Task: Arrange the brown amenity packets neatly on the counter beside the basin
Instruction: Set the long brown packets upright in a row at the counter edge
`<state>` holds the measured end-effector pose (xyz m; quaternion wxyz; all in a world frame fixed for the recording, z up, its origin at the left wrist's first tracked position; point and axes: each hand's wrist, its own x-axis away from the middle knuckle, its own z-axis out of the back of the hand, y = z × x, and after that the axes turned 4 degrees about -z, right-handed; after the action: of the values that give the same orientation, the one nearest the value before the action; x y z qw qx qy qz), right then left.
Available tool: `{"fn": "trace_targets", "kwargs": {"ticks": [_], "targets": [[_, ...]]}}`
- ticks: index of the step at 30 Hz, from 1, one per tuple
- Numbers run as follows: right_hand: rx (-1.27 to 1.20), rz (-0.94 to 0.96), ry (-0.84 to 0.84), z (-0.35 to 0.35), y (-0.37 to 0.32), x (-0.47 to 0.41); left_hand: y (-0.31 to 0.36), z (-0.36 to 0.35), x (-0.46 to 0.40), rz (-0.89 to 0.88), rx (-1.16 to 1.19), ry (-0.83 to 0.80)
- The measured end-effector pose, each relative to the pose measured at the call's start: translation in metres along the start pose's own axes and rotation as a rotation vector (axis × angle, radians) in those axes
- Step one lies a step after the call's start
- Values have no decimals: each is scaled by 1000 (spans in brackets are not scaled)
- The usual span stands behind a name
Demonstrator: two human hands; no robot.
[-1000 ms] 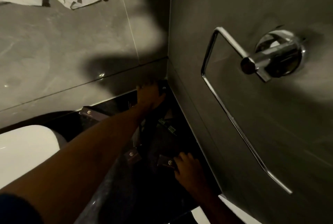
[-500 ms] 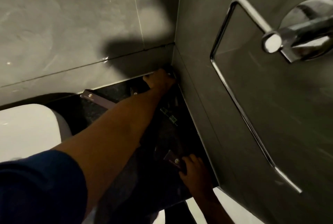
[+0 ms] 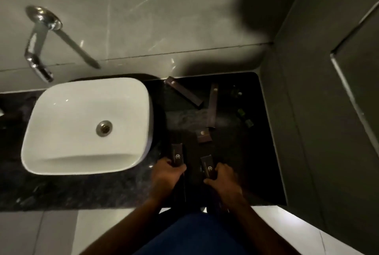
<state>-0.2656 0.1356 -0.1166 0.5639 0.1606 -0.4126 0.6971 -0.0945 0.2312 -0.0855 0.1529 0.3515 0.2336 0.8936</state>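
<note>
I see both hands low at the front edge of the dark surface, to the right of the white basin (image 3: 86, 125). My left hand (image 3: 167, 174) is closed around the near end of a brown packet (image 3: 177, 154), which points away from me and lies just beside the basin's right wall. My right hand (image 3: 224, 179) grips a second packet (image 3: 208, 166) the same way, with the logo showing above the fingers. The two held packets run roughly parallel, a short gap between them.

Further back on the surface lies a small brown packet (image 3: 203, 136), just behind the right-hand one. Behind that, a long brown packet (image 3: 212, 107) stands roughly square to the front edge, and another long packet (image 3: 183, 92) lies at a slant toward the back edge, its near end close to the first long one. A few small greenish items (image 3: 242, 112) sit toward the right edge of the surface; they are too dim to tell what they are. A chrome tap (image 3: 39, 49) comes off the wall behind the basin.
</note>
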Motion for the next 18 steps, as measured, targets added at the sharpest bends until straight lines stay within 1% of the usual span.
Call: {"fn": "trace_targets", "kwargs": {"ticks": [2,5,7,11,15,18], "targets": [[18,39,0,-15,-12,3,-19,4,4,-20,14,25],[-5,65,47,-30,-28,8,-29,4,3,-6,6,61],[-32,71,82,-36,-36,9,-32,0,0,2,8,52],[-105,32,122,-40,-45,10,-33,-9,0,-13,2,1],[-113,22,191,-38,-46,3,-31,-13,5,-31,27,23],[-109,6,196,-38,-48,0,-28,-14,8,-41,46,39]]}}
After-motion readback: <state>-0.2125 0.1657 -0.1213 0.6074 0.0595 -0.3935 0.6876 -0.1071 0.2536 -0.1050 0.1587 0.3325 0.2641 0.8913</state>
